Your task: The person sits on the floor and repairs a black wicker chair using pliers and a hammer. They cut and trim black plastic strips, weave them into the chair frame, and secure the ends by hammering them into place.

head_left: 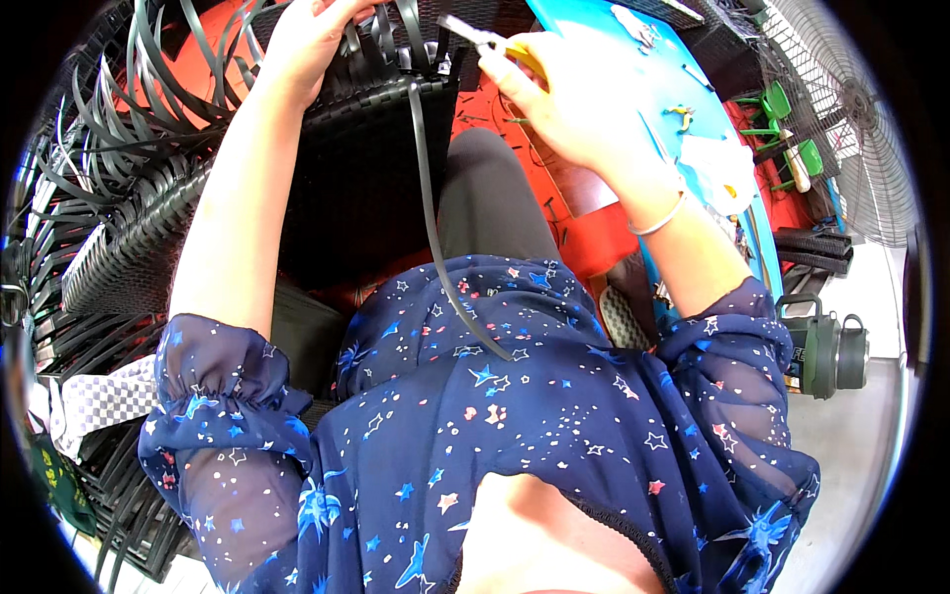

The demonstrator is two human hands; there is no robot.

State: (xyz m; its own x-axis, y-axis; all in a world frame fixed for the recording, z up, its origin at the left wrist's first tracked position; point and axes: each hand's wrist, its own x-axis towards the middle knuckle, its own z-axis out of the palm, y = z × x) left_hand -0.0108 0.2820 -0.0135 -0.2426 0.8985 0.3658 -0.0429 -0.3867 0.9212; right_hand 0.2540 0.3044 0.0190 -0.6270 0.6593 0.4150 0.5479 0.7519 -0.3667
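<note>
At the top edge my left hand (309, 45) is closed by the upright black plastic strips (416, 35) of a dark woven piece (366, 99). Its fingertips are partly cut off, so what they grip cannot be made out. My right hand (569, 94) is closed round a hand tool (485, 37) with a yellow handle and a flat silver tip. That tip points left, close to the strips at the weave's corner. One long black strip (427, 188) hangs from the woven edge down onto my navy star-print top.
More woven black work with loose strips (129, 188) fills the left. On the right stands a blue table (633, 74) with yellow-handled pliers (683, 117) and a white plastic bag (717, 168). Beyond are a large fan (861, 109) and a dark green flask (821, 346). The floor (584, 243) is red.
</note>
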